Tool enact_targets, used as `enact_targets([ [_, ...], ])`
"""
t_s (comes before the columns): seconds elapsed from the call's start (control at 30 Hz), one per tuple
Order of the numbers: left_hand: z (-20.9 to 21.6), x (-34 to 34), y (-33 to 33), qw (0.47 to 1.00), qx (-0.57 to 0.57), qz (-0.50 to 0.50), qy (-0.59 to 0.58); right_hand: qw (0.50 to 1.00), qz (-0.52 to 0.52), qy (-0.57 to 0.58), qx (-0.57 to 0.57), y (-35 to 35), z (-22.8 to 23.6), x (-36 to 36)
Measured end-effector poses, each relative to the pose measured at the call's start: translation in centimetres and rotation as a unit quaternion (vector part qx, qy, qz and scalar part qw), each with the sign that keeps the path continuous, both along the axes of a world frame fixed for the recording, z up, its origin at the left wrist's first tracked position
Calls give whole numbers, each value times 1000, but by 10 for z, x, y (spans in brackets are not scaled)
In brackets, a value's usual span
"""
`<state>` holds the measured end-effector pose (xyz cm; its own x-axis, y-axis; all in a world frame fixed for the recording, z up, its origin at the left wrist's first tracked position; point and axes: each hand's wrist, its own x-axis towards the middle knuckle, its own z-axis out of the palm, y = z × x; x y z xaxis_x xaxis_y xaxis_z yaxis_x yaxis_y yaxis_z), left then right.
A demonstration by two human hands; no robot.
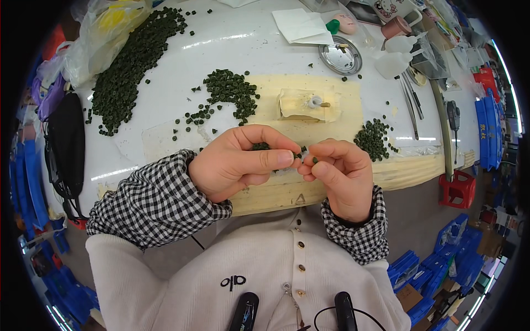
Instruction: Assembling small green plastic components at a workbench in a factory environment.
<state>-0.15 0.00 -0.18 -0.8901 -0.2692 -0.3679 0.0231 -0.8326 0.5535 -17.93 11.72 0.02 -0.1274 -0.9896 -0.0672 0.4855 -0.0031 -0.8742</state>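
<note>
My left hand (pixel 240 163) pinches a small dark green piece between thumb and forefinger, above the table's near edge. Close beside it, my right hand (pixel 348 174) has thumb and fingertips closed on another small green piece (pixel 315 160). The two sets of fingertips nearly meet. A few more dark pieces (pixel 260 147) show behind my left fingers, though whether the hand holds them is unclear. Beyond my hands stands a cream, tape-covered block (pixel 292 107) with a small white cylinder on top. Loose dark green pieces lie in a middle pile (pixel 229 91) and a right pile (pixel 372 139).
A large heap of the same pieces (pixel 132 71) spreads over the far left, near plastic bags (pixel 105 44) and a black pouch (pixel 67 146). Toward the right are a round metal dish (pixel 348 63), white squeeze bottles (pixel 392 63) and tweezers (pixel 409 107). A red stool (pixel 458 189) stands beyond the table.
</note>
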Motion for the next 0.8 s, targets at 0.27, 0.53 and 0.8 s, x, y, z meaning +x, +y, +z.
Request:
enact_targets([
  [0.27,-2,1,0,1000,-5,-2,14,996,34,-79,-14,-1,-8,-3],
  [0.53,0,1,1,1000,-11,4,13,998,30,-41,-29,-1,-8,-2],
  [0.8,1,0,1,999,-28,7,-21,999,16,22,-24,1,1,0],
])
